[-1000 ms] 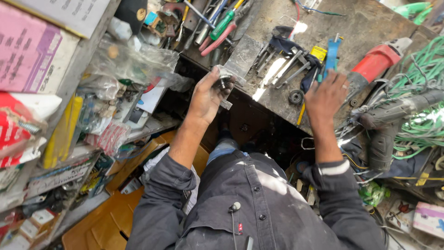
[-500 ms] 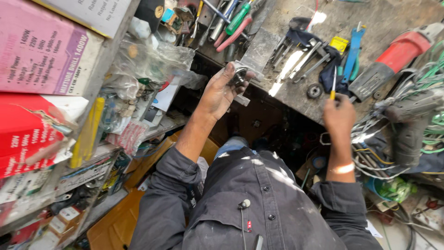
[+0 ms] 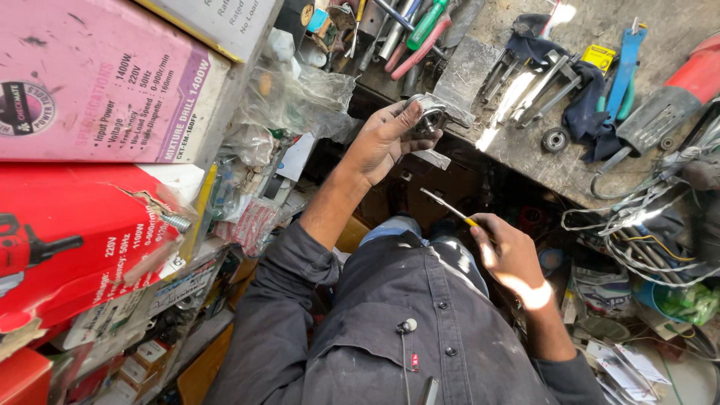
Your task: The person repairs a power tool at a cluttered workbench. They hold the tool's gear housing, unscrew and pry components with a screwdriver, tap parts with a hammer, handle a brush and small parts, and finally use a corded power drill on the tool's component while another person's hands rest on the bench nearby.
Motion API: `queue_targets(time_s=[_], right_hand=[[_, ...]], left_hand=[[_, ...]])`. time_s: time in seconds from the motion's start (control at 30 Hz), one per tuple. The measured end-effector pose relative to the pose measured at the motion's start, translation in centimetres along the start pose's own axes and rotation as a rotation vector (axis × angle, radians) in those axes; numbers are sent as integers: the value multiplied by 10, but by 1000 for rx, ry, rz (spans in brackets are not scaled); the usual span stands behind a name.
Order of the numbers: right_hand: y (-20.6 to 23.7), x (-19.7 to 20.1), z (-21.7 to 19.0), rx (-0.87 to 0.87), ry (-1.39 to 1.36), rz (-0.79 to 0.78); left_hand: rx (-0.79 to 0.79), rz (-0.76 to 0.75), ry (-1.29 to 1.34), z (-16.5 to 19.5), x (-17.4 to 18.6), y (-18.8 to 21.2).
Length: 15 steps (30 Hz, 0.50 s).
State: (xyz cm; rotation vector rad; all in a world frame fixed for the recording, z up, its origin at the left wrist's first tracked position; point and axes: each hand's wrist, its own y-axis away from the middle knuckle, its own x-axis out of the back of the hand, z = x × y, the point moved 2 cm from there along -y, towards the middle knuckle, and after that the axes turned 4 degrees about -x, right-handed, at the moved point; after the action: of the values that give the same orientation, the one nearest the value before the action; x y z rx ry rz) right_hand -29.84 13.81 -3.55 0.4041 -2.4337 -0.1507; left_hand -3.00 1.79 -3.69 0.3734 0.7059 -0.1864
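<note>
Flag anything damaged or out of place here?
The red box at left is torn open along its top right corner, cardboard peeling back. Cables at right lie in a loose tangle off the bench edge. The left hand holds a round metal part; the right hand holds a screwdriver.

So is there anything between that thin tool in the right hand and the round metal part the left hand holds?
Nothing visible. The left hand holds the round metal part at the bench edge; the right hand holds the thin tool lower down, with only a dark, open gap between.
</note>
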Motion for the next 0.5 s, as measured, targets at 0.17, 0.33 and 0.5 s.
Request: queue_targets(time_s=[0.17,0.33,0.5], right_hand=[[2,-3,-12,-220,-67,40],[1,0,-7,-164,-129,132],[5,0,7,-125,-71,111]], left_hand=[[-2,-54,-22,1,2,1],[38,-74,-16,1,4,-2],[73,-68,-34,3,6,-2]])
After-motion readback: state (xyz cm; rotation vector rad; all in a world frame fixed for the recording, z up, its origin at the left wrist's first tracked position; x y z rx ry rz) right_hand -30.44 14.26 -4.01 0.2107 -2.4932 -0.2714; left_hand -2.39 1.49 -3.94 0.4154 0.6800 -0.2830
